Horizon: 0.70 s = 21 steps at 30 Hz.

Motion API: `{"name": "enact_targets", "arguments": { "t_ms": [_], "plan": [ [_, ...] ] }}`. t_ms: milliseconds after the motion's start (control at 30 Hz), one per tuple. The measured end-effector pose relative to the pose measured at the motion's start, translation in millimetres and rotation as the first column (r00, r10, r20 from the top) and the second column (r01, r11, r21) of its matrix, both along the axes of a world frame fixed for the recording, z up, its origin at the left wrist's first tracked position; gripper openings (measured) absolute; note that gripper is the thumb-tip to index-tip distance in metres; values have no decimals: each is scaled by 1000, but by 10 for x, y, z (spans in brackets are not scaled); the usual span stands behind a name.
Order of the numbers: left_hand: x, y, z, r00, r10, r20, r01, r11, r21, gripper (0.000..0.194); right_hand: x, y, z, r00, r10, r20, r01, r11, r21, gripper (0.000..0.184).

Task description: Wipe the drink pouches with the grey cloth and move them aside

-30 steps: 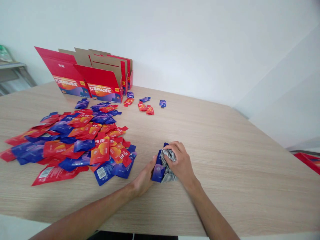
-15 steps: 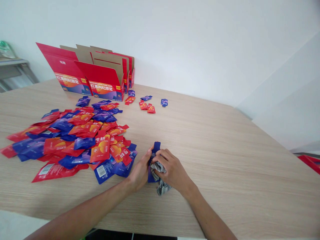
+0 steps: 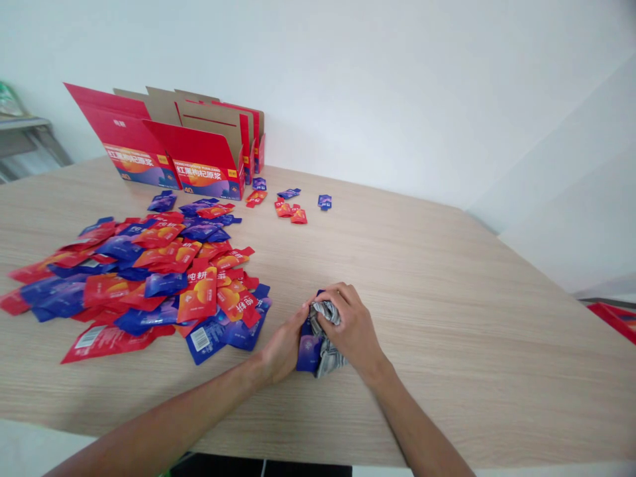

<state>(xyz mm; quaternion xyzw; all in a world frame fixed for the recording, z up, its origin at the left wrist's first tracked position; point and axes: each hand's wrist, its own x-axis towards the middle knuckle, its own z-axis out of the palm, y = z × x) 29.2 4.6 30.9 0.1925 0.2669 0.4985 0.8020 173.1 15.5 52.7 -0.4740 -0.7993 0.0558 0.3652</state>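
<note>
A blue pouch (image 3: pixel 309 352) is between my hands, just above the table near its front edge. My left hand (image 3: pixel 287 348) is closed on the pouch's left side. My right hand (image 3: pixel 350 324) grips a crumpled grey striped cloth (image 3: pixel 332 358) and presses it against the pouch's upper part. The cloth and my right fingers cover the top of the pouch. Left of my hands lies a heap of red pouches (image 3: pixel 199 295) and blue pouches (image 3: pixel 209 338), some overlapping.
Open red cardboard boxes (image 3: pixel 203 156) stand at the back left against the white wall (image 3: pixel 377 99). Several small pouches lie near them, among them a blue one (image 3: pixel 324 201) and a red one (image 3: pixel 299 214). A red object (image 3: pixel 613 321) shows at the right edge.
My right hand and the cloth have moved up over the pouch's top, which was uncovered before. More of the pouch's lower part now shows.
</note>
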Motion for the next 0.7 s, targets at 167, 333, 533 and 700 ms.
{"name": "enact_targets", "arguments": {
  "t_ms": [167,333,533,700],
  "plan": [
    [-41,29,-19,1000,25,-17,-26,997,-69,26,-29,-11,-19,985,162,57,-161,987,-26,26],
    [-137,126,30,997,72,-11,-73,989,-129,36,-138,-83,-21,916,345,205,-328,938,-114,26],
    [-167,148,25,999,48,4,-47,993,-108,36,-141,-82,-38,919,332,212,-317,943,-105,25],
    [-102,95,-44,999,-20,-26,20,1000,-14,25,-24,-2,-20,993,104,62,-105,995,6,24]
  ]
}}
